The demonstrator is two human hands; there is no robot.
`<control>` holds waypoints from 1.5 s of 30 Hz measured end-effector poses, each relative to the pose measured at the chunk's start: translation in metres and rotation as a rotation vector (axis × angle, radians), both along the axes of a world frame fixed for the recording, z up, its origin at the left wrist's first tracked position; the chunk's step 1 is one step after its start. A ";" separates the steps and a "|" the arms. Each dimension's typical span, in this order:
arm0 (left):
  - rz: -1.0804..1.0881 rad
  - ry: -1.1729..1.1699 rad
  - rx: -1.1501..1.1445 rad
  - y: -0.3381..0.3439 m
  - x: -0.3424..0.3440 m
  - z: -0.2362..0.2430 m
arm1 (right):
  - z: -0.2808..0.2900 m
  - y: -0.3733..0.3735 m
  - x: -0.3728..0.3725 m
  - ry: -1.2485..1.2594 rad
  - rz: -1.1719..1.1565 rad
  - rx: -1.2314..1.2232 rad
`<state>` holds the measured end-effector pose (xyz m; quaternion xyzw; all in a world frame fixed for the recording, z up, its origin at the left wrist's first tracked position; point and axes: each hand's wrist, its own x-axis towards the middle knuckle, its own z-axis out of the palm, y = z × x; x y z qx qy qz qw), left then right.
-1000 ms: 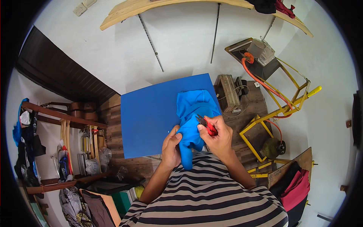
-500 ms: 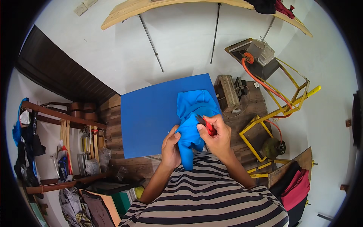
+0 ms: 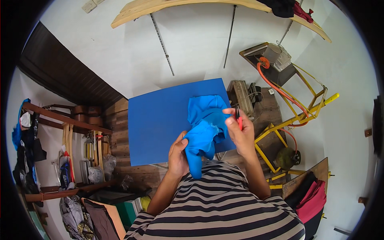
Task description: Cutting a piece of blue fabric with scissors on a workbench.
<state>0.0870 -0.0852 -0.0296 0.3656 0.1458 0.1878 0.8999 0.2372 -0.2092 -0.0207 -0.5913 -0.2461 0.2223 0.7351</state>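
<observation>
A bright blue piece of cloth (image 3: 201, 136) lies bunched over the near right part of a blue table (image 3: 160, 120). One narrow end of it hangs over the table's edge in front of my striped shirt. My left hand (image 3: 178, 156) grips the cloth's left side between thumb and fingers. My right hand (image 3: 242, 134) is raised just right of the cloth, apart from it, closed around a pair of red-handled snips (image 3: 240, 121). Their dark tips point up and away from me. A rough, frayed-looking edge shows on the cloth between my hands.
A wooden box (image 3: 241, 96) stands on the floor right of the table. Beyond it are a yellow metal frame (image 3: 310, 110) with an orange hose and a green gas cylinder (image 3: 287, 158). At left, a wooden rack (image 3: 68, 120) holds clothes and bags. A wooden shelf (image 3: 180, 6) crosses the far wall.
My right hand has moved right, taking the snips off the cloth and turning their tips upward. The cloth between my hands has spread a little; my left hand keeps its hold.
</observation>
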 end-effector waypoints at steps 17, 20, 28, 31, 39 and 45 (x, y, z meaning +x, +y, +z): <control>0.061 -0.008 0.010 0.002 -0.006 -0.008 | 0.001 0.013 0.006 -0.147 -0.158 -0.107; 0.028 -0.026 -0.018 0.001 -0.006 -0.007 | 0.004 0.012 0.009 -0.426 -0.294 -0.376; 0.087 0.034 -0.018 0.003 -0.003 0.001 | 0.004 0.002 -0.035 -0.487 -0.089 -0.300; 0.084 0.021 0.011 0.002 -0.001 0.002 | -0.005 0.007 -0.044 -0.664 -0.097 -0.243; 0.041 0.004 0.067 0.000 -0.001 0.000 | -0.011 0.008 -0.042 -0.789 -0.183 -0.243; 0.046 -0.003 0.078 -0.002 0.000 -0.001 | -0.010 0.007 -0.041 -0.773 -0.174 -0.262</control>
